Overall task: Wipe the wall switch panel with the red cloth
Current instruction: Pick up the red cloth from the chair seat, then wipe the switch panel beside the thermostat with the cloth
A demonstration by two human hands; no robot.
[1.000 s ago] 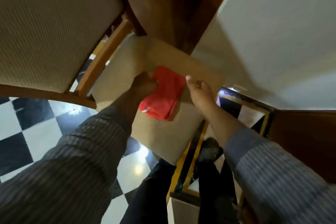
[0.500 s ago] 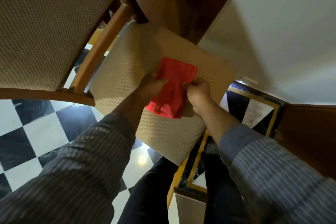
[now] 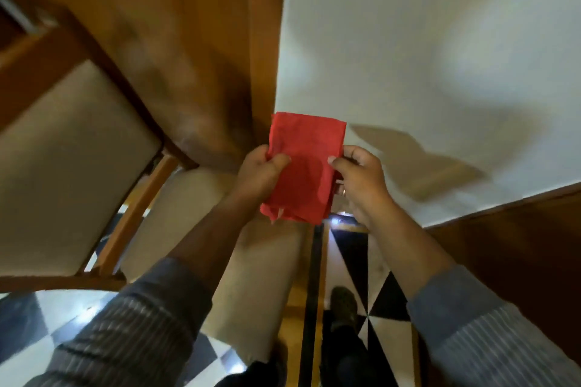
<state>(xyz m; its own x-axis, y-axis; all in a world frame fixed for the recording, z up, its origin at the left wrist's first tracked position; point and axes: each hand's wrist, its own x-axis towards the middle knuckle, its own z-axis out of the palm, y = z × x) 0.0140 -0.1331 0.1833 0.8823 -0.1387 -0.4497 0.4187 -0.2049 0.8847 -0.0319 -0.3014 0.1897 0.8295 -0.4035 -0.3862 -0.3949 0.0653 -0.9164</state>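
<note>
Before white wall (image 3: 424, 41): both hands pinch red cloth (image 3: 303, 166); no readable writing.

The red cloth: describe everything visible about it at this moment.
The red cloth is a plain, bright red fabric folded into a tall rectangle, with layered edges and a small pale tag showing at its lower left corner. It is held up in the air, roughly upright, in front of the white wall and beside the wooden frame. The left hand pinches its left edge and the right hand its right edge, thumbs on the near face. Nothing else touches it. No switch panel is in view.
</note>
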